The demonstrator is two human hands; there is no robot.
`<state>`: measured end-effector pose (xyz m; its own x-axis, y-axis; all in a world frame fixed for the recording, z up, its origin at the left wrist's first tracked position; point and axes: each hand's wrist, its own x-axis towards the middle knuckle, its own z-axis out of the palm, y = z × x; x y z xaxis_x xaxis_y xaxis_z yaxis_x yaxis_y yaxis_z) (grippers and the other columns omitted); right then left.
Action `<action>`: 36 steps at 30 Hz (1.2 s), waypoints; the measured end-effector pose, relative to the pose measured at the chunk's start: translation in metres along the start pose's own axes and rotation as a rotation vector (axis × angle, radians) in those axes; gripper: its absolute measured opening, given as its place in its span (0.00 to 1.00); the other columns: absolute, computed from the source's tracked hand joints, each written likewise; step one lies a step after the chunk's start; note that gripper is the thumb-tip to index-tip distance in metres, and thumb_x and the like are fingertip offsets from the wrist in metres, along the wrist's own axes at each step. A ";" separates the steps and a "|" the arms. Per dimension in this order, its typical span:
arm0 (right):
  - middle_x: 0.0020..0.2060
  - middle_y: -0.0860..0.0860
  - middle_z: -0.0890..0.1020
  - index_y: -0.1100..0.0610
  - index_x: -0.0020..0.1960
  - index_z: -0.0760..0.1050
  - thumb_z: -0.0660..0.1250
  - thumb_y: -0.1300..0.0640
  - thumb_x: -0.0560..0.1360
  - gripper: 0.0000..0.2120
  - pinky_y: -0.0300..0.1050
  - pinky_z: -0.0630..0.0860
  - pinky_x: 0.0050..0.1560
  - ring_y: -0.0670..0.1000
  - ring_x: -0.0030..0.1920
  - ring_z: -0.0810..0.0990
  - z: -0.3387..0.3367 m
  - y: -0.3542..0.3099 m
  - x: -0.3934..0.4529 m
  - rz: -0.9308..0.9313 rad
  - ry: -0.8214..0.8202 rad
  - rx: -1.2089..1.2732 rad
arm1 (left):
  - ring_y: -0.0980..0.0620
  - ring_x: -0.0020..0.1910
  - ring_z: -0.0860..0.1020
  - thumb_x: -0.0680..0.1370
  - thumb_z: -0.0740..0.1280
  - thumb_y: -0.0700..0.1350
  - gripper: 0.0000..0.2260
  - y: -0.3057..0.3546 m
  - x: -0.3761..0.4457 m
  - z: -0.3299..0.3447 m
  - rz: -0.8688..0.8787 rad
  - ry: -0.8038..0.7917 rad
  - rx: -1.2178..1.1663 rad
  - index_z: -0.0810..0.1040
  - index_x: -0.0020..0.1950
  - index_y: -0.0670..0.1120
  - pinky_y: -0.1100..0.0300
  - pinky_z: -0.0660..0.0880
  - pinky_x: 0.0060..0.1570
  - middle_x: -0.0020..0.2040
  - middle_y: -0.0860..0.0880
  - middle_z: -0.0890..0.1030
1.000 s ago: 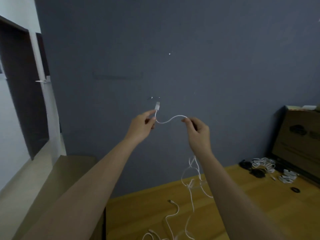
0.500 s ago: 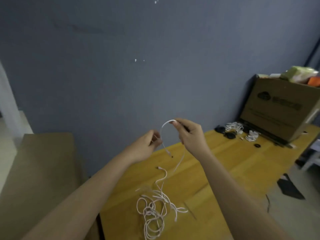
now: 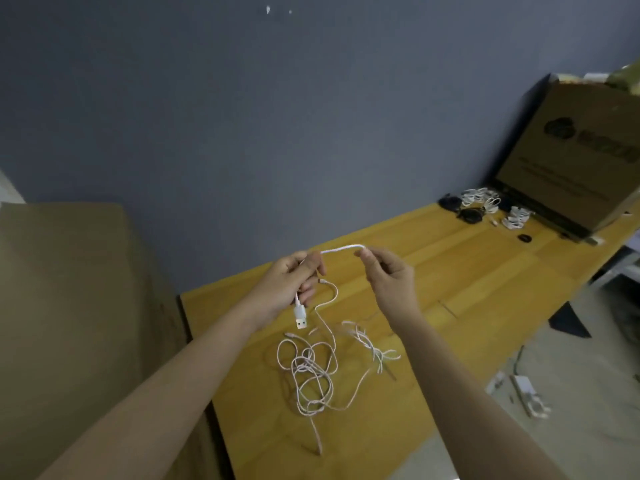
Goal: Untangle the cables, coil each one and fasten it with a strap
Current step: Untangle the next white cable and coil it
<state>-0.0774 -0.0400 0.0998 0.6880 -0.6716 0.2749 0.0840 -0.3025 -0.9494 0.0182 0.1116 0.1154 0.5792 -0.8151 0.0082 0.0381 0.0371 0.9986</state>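
I hold a white cable (image 3: 341, 249) up above the wooden table (image 3: 467, 271). My left hand (image 3: 289, 285) grips it near one end, and its USB plug (image 3: 300, 317) hangs below my fingers. My right hand (image 3: 389, 275) pinches the same cable a short span to the right, so it arches between the hands. Under my hands a tangle of white cables (image 3: 318, 372) lies loose on the table. Coiled white cables (image 3: 485, 200) and black straps (image 3: 467, 214) lie at the far right end.
A large cardboard box (image 3: 575, 164) stands at the table's far right. A brown box or cabinet (image 3: 69, 306) sits against the table's left edge. A grey wall runs behind. White items (image 3: 526, 394) lie on the floor at the right.
The view has tipped further down onto the table. My left hand has shifted its grip, so the USB plug now hangs below it, and the span between the hands has flattened.
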 end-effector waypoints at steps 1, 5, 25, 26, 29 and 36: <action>0.23 0.46 0.67 0.53 0.43 0.80 0.63 0.55 0.79 0.10 0.37 0.62 0.26 0.44 0.25 0.64 0.007 0.015 -0.006 0.048 -0.050 -0.026 | 0.57 0.23 0.64 0.76 0.58 0.56 0.16 -0.005 0.001 0.002 -0.027 0.044 -0.061 0.69 0.39 0.44 0.62 0.67 0.29 0.24 0.54 0.63; 0.23 0.54 0.71 0.57 0.44 0.79 0.55 0.48 0.82 0.19 0.40 0.69 0.29 0.49 0.24 0.71 0.031 0.071 -0.042 0.259 -0.289 -0.091 | 0.55 0.26 0.71 0.78 0.54 0.60 0.23 -0.021 0.005 0.003 -0.060 0.144 0.056 0.63 0.31 0.45 0.63 0.69 0.33 0.22 0.55 0.68; 0.33 0.52 0.75 0.59 0.42 0.77 0.61 0.57 0.78 0.10 0.49 0.68 0.36 0.56 0.36 0.71 0.024 0.060 -0.068 -0.843 -0.366 -0.856 | 0.53 0.44 0.80 0.85 0.50 0.45 0.11 -0.044 0.013 0.012 -0.034 0.044 0.155 0.69 0.61 0.47 0.61 0.77 0.52 0.52 0.46 0.79; 0.35 0.53 0.76 0.60 0.43 0.77 0.60 0.58 0.79 0.10 0.49 0.69 0.38 0.56 0.37 0.72 0.020 0.053 -0.061 -0.843 -0.353 -0.809 | 0.52 0.47 0.80 0.84 0.50 0.45 0.11 -0.044 0.012 0.011 -0.027 0.009 0.206 0.69 0.62 0.47 0.61 0.76 0.54 0.55 0.46 0.79; 0.40 0.54 0.81 0.61 0.46 0.80 0.62 0.57 0.79 0.11 0.47 0.73 0.43 0.54 0.44 0.76 0.012 0.038 -0.037 -0.844 -0.254 -0.696 | 0.56 0.44 0.80 0.84 0.50 0.46 0.14 -0.040 0.009 0.009 0.002 -0.071 0.338 0.70 0.64 0.46 0.67 0.75 0.45 0.53 0.49 0.81; 0.26 0.44 0.69 0.49 0.39 0.72 0.77 0.47 0.63 0.15 0.40 0.65 0.31 0.44 0.29 0.67 0.003 0.020 0.005 -0.292 0.006 -0.474 | 0.56 0.23 0.61 0.85 0.48 0.49 0.17 -0.026 0.014 0.011 -0.045 -0.103 0.213 0.75 0.48 0.47 0.65 0.60 0.25 0.25 0.51 0.69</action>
<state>-0.0702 -0.0477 0.0823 0.6809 -0.5177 0.5181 -0.0641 -0.7468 -0.6620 0.0164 0.0933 0.0905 0.4941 -0.8684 -0.0425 -0.1167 -0.1146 0.9865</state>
